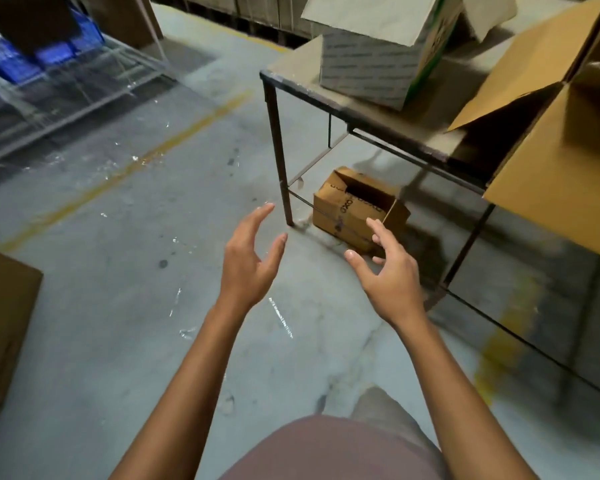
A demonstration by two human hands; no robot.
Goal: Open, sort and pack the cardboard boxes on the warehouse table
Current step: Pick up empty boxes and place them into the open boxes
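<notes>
Garment (326,452); left hand (248,261), right hand (388,275) empty

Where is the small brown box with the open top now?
In the head view, the small brown box sits on the floor under the table, right of centre, beside the table's front leg and just beyond the right hand.

bare concrete floor (118,237) lies open left of the table leg (280,147). under the table (388,123), crossbars and a small open box (355,211) crowd the gap; two big boxes fill the top.
</notes>
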